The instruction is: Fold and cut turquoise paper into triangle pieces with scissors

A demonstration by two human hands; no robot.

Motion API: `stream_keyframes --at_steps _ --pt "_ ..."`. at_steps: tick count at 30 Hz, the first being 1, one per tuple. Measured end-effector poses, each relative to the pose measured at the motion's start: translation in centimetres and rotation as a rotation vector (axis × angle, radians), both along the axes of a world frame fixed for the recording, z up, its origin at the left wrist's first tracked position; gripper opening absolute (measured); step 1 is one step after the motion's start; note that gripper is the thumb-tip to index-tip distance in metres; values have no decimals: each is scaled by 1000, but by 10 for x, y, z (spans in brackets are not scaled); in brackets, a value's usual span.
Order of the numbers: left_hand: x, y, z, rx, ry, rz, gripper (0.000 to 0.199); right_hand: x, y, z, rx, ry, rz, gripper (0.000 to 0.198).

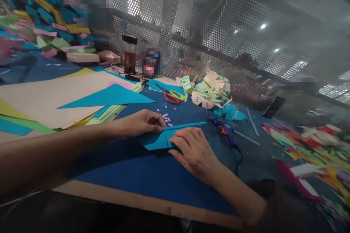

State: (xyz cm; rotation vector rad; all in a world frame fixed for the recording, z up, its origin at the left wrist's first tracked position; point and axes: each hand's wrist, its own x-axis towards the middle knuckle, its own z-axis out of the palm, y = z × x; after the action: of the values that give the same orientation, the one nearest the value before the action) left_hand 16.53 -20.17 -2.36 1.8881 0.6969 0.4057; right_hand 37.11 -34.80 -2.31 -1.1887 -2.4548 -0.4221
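A folded sheet of blue paper point(157, 141) lies near the front of the blue-topped table point(131, 174), with a narrow fold along its far edge. My left hand point(146, 122) is closed, its fingertips pinching that far edge. From the right, my right hand point(193, 149) grips the same paper, fingers curved over it and thumb at the near edge. Beyond the fold are small pink paper scraps point(166, 118). Just right of the paper's pointed end lies a dark blue glue gun point(228, 134). Red-and-yellow-handled scissors point(173, 96) rest farther back.
Large coloured sheets point(68, 89) with a blue triangle point(112, 96) on top spread at left. Cut paper pieces point(210, 93) are heaped behind the glue gun. A drink bottle point(129, 54) stands at the back, a phone point(274, 107) at right. Coloured paper boxes point(51, 14) pile up far left.
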Motion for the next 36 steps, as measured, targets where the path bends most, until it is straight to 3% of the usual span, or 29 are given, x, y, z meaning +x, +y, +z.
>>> stream_keyframes --at_steps 6,12,20,32,36 --pt "-5 -5 0 -79 -40 -13 36 -4 1 -2 9 -26 5 14" --pt "-8 -4 -3 -33 -48 -14 29 -6 2 -5 -18 -15 -18 19" --pt "-11 -13 -9 195 78 -34 22 -9 2 -12 -123 47 -53 12" --pt "-10 -21 -7 534 128 -5 12 -13 4 -17 -194 131 -83 17" --pt "-10 -21 -10 540 141 -2 11 -14 3 -16 -240 209 -86 10"
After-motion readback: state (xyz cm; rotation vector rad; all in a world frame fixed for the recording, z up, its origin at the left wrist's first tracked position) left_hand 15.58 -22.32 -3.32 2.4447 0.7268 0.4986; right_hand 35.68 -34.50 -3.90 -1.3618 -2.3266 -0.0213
